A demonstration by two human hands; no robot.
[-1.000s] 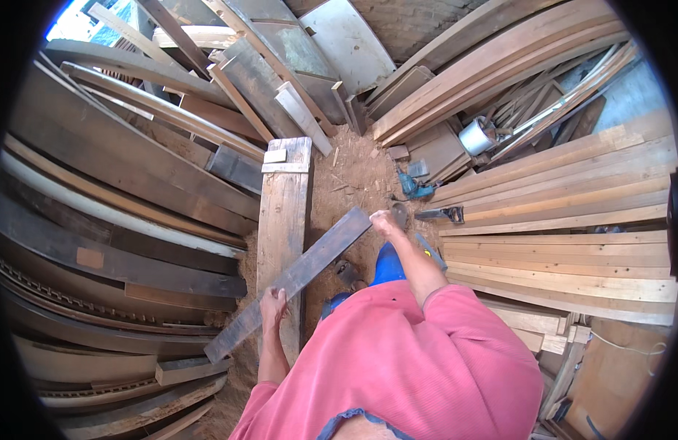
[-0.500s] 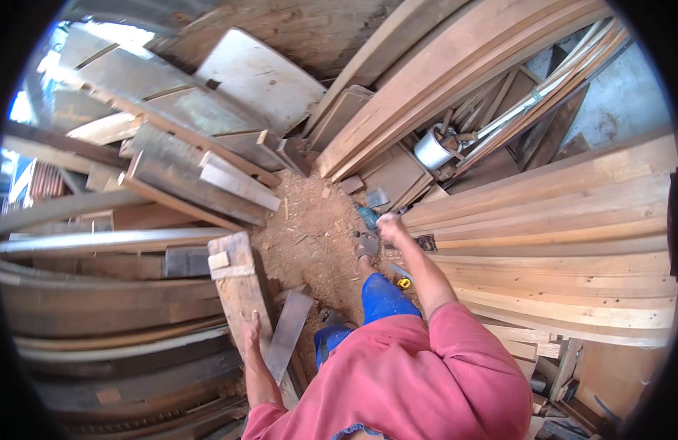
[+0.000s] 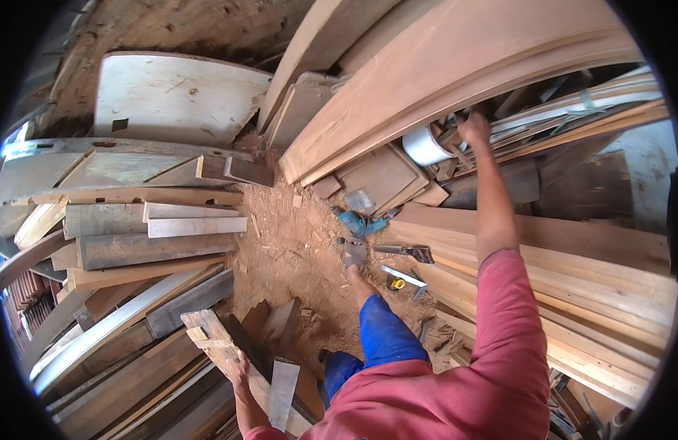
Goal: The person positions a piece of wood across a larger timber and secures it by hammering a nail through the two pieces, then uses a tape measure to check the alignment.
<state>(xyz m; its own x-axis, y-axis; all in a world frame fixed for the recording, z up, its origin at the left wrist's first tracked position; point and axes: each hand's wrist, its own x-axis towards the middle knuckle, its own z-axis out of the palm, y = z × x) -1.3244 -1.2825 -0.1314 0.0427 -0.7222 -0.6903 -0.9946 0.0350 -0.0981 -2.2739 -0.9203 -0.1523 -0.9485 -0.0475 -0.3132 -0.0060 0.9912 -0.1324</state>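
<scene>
My left hand (image 3: 240,369) rests on a long wooden board (image 3: 213,339) at the lower left, its fingers laid open on the wood near the edge. Small wooden pieces cross that board's far end. A grey flat strip (image 3: 283,392) leans just right of it. My right arm stretches far forward. At its end, my right hand (image 3: 475,132) is closed beside a white bucket (image 3: 425,147) holding wooden-handled tools. Something dark shows by the fingers, but I cannot make out what it is. The bucket's contents are partly hidden by the hand and the large panel.
A teal power tool (image 3: 359,222) lies on the shavings-covered floor (image 3: 273,257) beyond my foot. Nearby are a handsaw-like tool (image 3: 409,251), a metal square (image 3: 403,279) and a yellow tape measure (image 3: 396,284). Stacked planks (image 3: 588,271) line the right; more timber (image 3: 141,249) fills the left.
My right hand has moved from above the teal power tool forward and right to the bucket. My left hand remains on the board. The view has turned and shifted.
</scene>
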